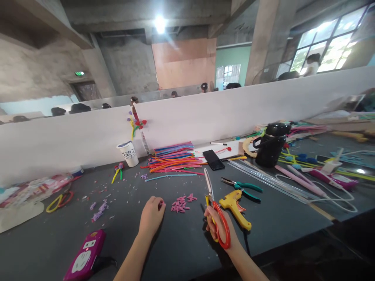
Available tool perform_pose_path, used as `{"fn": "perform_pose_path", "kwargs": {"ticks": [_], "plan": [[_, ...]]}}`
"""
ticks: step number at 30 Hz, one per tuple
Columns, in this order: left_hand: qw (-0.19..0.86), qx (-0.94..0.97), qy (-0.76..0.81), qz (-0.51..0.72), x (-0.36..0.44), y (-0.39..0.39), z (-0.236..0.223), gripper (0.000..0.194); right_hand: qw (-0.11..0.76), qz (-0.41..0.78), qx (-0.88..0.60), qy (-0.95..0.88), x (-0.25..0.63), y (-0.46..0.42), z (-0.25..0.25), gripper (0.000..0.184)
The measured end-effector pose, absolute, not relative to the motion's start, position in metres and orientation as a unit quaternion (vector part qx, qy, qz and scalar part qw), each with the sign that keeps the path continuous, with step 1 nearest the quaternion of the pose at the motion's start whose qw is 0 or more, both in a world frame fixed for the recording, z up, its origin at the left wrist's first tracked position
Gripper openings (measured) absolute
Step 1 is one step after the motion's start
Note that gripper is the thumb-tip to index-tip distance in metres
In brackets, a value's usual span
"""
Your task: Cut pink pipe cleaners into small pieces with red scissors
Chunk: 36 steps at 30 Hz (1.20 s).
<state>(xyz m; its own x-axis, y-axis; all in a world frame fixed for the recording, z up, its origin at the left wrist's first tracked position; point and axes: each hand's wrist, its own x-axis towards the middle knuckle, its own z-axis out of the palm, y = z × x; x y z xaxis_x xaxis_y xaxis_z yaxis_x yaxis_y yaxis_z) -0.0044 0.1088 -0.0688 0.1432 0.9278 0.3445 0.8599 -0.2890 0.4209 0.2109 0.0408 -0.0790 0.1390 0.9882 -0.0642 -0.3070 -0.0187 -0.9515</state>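
Observation:
My right hand [216, 224] grips a pair of scissors [222, 230] with one red-orange and one yellow handle, blades pointing away from me. Left of it, a small heap of pink cut pieces [179, 204] lies on the dark table. My left hand [152, 212] rests beside the heap, fingers curled and pinched together; whatever is between the fingertips is too small to make out. Close to my right hand lie a yellow glue gun [234, 205] and green-handled pliers [249, 186]. Purple fuzzy pieces [100, 210] lie further left.
Bundled coloured pipe cleaners [172, 160] lie at the back beside a phone [213, 159]. A paper cup [128, 154] and a black jug [270, 146] stand near the white partition [187, 117]. A magenta box [86, 255] sits front left; clear sticks [272, 181] lie right.

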Motion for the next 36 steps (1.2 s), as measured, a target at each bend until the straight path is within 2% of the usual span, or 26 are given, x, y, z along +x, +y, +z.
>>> {"fn": "perform_pose_path", "kwargs": {"ticks": [4,11,16,26,36], "plan": [[-0.003,0.752,0.611,0.247,0.004,0.106,-0.079,0.018,0.595,0.543,-0.463,-0.369,0.21,0.041,-0.08,0.04],[-0.056,0.752,0.623,0.207,0.001,0.105,-0.083,0.026,0.596,0.536,-0.458,-0.384,0.211,0.041,-0.082,0.039],[-0.07,0.738,0.642,0.195,-0.001,0.101,-0.079,0.023,0.606,0.523,-0.455,-0.391,0.211,0.042,-0.085,0.038],[-0.035,0.769,0.603,0.207,-0.002,0.102,-0.082,0.021,0.625,0.501,-0.446,-0.399,0.212,0.043,-0.083,0.033],[0.029,0.752,0.569,0.332,-0.004,0.105,-0.082,0.026,0.633,0.486,-0.448,-0.403,0.209,0.043,-0.079,0.035]]}}
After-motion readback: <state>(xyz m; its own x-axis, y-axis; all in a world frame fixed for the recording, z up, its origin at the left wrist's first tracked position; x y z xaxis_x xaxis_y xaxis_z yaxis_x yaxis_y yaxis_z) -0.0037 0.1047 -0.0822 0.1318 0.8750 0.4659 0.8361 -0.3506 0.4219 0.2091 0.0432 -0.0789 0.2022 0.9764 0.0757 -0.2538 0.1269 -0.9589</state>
